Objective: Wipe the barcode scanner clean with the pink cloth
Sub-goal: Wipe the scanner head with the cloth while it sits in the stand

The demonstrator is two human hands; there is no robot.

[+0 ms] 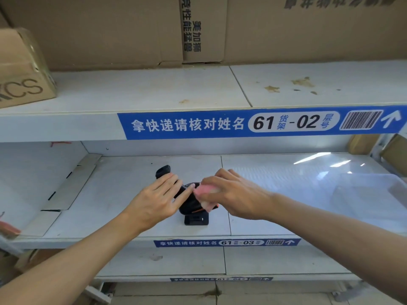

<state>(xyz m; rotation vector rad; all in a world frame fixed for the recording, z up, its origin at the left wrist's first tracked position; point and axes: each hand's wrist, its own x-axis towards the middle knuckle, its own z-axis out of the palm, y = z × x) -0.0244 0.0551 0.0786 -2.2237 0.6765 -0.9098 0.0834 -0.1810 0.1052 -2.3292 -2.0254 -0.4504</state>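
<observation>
**Scanner on the middle shelf, both hands on it**

A clear plastic box (372,194) sits to the right on the same white shelf (123,194) as the scanner, well apart from it. A folded grey metal sheet (70,186) lies along the left side of that shelf. On the shelf above, a cardboard box (22,69) stands at the far left, and larger cartons (110,29) fill the back. Blue label strips (253,123) run along the shelf edges. Nothing lies between the person and the scanner except the two forearms reaching in.

The black barcode scanner (189,203) lies near the middle of the shelf, close to the front edge. Its long axis runs from back-left to front-right: the handle end (163,170) points away and to the left, and the blocky end (196,219) faces the front.

The left hand (158,199) rests flat over the handle, fingers (176,183) extended and slightly spread. The right hand (229,194) presses the pink cloth (206,191) onto the scanner's head, fingers curled and pinching the cloth.
</observation>
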